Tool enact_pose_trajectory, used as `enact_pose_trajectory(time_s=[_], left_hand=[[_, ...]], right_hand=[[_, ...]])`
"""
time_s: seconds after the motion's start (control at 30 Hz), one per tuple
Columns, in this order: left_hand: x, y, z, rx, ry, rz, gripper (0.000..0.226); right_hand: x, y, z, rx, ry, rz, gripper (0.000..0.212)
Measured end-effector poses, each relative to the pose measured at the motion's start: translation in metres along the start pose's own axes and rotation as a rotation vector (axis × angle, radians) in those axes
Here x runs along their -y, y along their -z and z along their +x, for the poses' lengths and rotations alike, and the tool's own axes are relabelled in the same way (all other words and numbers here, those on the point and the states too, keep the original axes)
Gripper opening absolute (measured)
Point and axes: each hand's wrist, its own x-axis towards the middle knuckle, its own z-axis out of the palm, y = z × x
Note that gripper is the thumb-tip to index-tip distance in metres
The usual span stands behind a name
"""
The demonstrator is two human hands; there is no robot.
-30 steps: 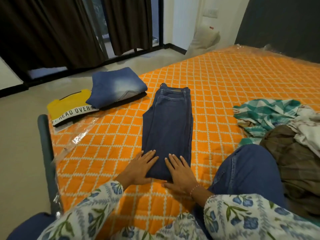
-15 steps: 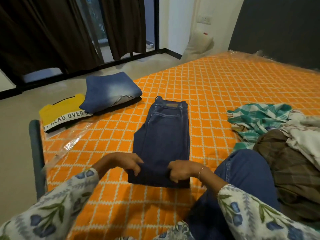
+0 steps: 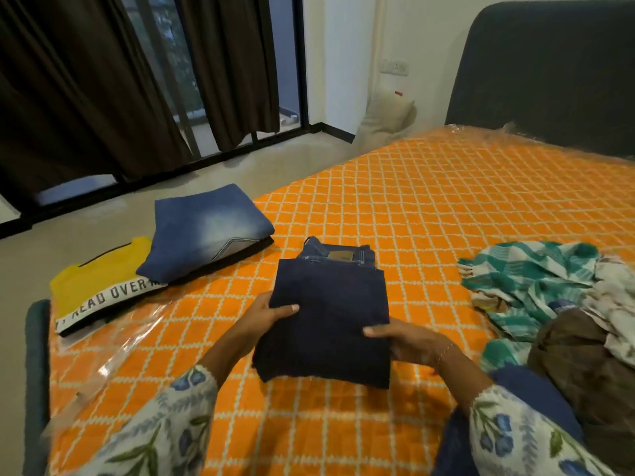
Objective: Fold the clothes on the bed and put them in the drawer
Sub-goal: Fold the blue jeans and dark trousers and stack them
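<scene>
The dark jeans (image 3: 326,321) sit at the centre of the frame on the orange bed (image 3: 446,207), doubled over on themselves, with the left hand (image 3: 271,312) pinching their left edge, thumb on top, and the right hand (image 3: 402,338) pinching the right edge the same way. The upper layer looks lifted and not yet pressed flat, so the likely slip is that it lands askew: the two hands hold at unequal heights, and one side could drag ahead, leaving the near hems out of line with the band. Loosening either pinch early would probably let the stiff denim spring open. The waistband, with its tan patch, points toward the top of the frame, and the bundle's long axis runs from lower centre to upper centre, tilted slightly right. Folded pieces, the faded jeans (image 3: 209,228) and the yellow shirt (image 3: 96,290), lie at centre left; an unfolded heap (image 3: 549,290) waits at right.
</scene>
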Motion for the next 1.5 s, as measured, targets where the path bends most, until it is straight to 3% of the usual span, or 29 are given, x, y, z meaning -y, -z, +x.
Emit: enact_pose_trajectory(time_s=[0.1,0.2,0.27,0.33,0.4,0.43,0.5,0.6,0.7,0.8,0.9,0.97,1.07,1.1,1.17,1.27,1.33,1.5], left_hand=[[-0.028,0.004,0.056,0.033,-0.045,0.008,0.033],[-0.058,0.008,0.116,0.044,-0.095,0.04,0.034],[-0.071,0.005,0.159,-0.038,-0.097,0.069,0.041],[-0.073,-0.001,0.196,-0.21,-0.117,0.302,0.054],[-0.063,-0.013,0.216,-0.373,-0.087,0.843,0.063],[-0.049,-0.021,0.224,-0.367,-0.087,1.029,0.063],[-0.023,-0.038,0.218,-0.247,-0.094,1.225,0.061],[0.018,-0.044,0.221,-0.167,-0.025,1.332,0.062],[0.034,-0.04,0.219,-0.233,-0.076,1.244,0.063],[0.035,-0.035,0.214,-0.228,-0.077,0.976,0.073],[0.029,-0.017,0.212,-0.256,0.157,0.668,0.079],[0.032,-0.003,0.203,-0.282,0.356,0.606,0.076],[0.03,0.007,0.184,-0.159,0.41,0.346,0.078],[0.026,0.008,0.173,-0.114,0.401,0.25,0.073],[0.023,0.003,0.16,-0.065,0.358,0.175,0.055],[0.031,-0.007,0.134,-0.136,0.271,0.081,0.049],[0.034,-0.014,0.12,-0.135,0.221,0.012,0.045],[0.018,0.007,0.104,-0.123,0.07,-0.124,0.039]], right_hand=[[0.016,0.012,0.039,-0.3,0.208,-0.037,0.041],[0.051,0.034,0.081,-0.473,0.326,0.043,0.035],[0.071,0.053,0.112,-0.534,0.367,0.099,0.036],[0.082,0.068,0.138,-0.606,0.403,0.037,0.037],[0.082,0.083,0.167,-0.741,0.376,-0.26,0.045],[0.078,0.09,0.182,-0.821,0.307,-0.522,0.056],[0.065,0.087,0.191,-0.918,0.175,-0.99,0.07],[0.041,0.076,0.207,-0.807,0.087,-1.256,0.067],[0.021,0.073,0.211,-0.803,0.019,-1.322,0.084],[0.022,0.077,0.206,-0.784,0.015,-1.318,0.071],[0.019,0.08,0.186,-0.783,-0.061,-1.299,0.072],[0.004,0.081,0.169,-0.746,-0.073,-1.213,0.074],[-0.01,0.071,0.149,-0.783,0.107,-0.89,0.083],[-0.011,0.064,0.141,-0.825,0.129,-0.73,0.082],[-0.008,0.065,0.134,-0.833,0.071,-0.397,0.058],[0.001,0.067,0.121,-0.654,-0.048,-0.138,0.043],[-0.001,0.064,0.117,-0.572,-0.043,-0.043,0.041],[0.018,0.038,0.122,-0.545,0.245,-0.102,0.027]])
